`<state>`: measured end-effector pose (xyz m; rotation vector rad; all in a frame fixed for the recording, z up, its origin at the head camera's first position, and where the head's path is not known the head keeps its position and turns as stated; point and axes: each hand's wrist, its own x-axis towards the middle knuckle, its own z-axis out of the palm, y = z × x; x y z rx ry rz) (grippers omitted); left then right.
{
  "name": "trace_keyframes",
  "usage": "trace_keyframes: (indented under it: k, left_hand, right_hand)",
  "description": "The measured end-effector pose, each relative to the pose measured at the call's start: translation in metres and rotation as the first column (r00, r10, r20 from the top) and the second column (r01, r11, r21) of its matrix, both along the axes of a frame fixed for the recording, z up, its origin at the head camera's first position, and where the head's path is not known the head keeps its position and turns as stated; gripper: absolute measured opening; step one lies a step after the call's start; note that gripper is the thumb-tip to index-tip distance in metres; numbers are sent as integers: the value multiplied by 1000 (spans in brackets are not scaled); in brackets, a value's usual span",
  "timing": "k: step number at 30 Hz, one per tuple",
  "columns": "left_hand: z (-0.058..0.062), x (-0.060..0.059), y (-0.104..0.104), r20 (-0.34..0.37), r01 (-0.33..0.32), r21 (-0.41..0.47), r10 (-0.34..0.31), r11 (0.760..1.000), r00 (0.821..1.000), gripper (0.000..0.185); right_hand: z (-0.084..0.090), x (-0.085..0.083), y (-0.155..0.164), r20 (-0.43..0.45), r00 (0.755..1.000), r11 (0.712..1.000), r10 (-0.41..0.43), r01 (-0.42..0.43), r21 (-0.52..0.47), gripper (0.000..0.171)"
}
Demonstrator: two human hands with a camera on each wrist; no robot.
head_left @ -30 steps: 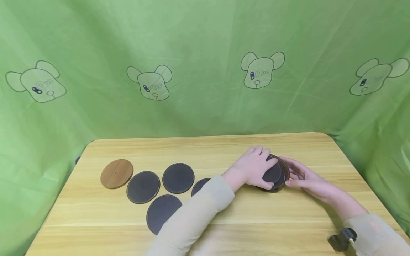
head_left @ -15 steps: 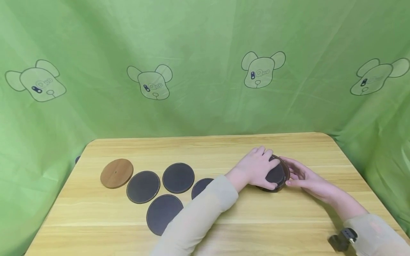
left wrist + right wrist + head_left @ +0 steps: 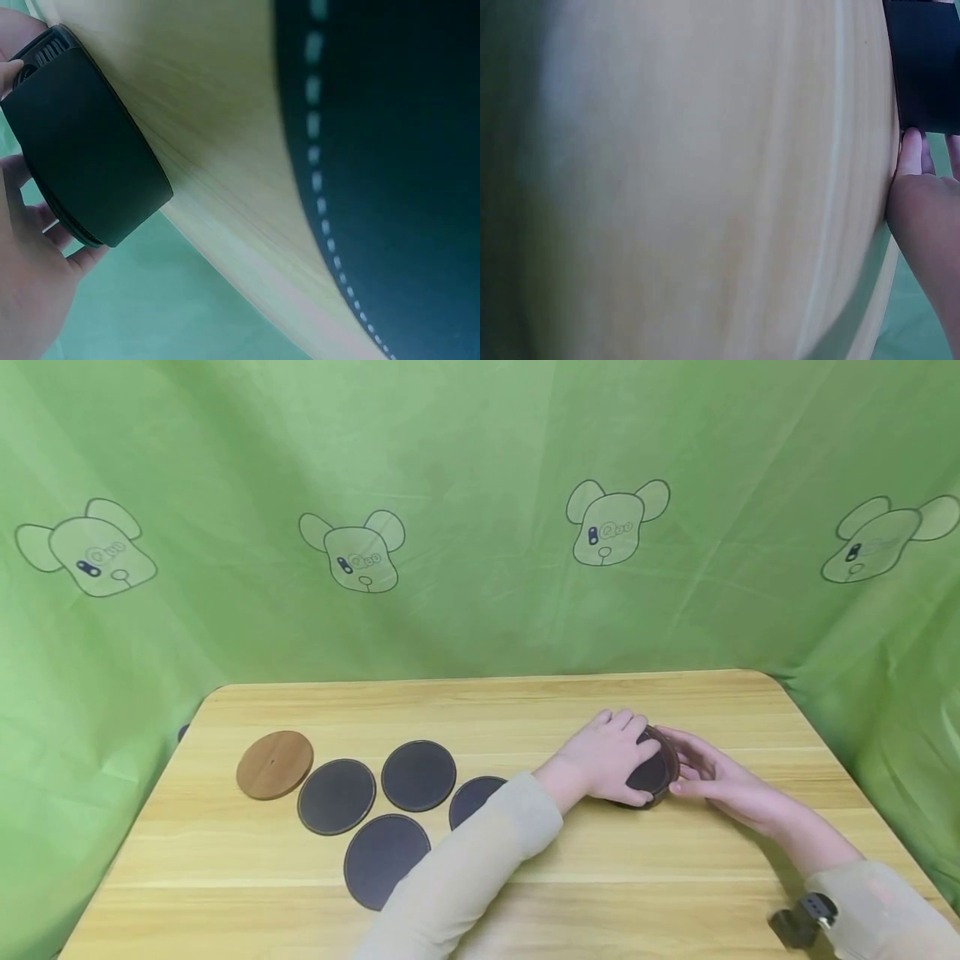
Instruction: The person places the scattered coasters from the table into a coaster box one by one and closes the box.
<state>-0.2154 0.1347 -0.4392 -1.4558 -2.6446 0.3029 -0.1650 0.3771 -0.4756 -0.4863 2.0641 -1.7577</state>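
The left hand (image 3: 609,758) lies curled over the top of a round holder (image 3: 654,770), gripping it, while the right hand (image 3: 708,772) cups its right side. The holder sits on the table (image 3: 675,877), well right of four dark coasters (image 3: 337,796) and a wooden lid (image 3: 274,764).

Staged recording corner, green cartoon-dog curtain (image 3: 480,518) draped as backdrop, light wooden table (image 3: 675,877) set before it
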Motion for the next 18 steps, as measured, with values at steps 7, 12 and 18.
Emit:
trace_keyframes:
  k: [7, 12, 18]
  left_hand:
    - [-3, 0, -1, -9, -5, -2, 5, 1000, 1000, 73]
    - [-3, 0, -1, -9, -8, -27, 7, 1000, 1000, 73]
    - [-2, 1, -4, -13, 2, -28, -2, 1000, 1000, 72]
  right_hand:
    - [-1, -1, 1, -2, 1000, 1000, 5, -5, -5, 80]
    - [-1, -1, 1, -7, 1000, 1000, 10, -10, -13, 79]
    - [-1, -1, 1, -13, 1000, 1000, 14, -14, -16, 79]
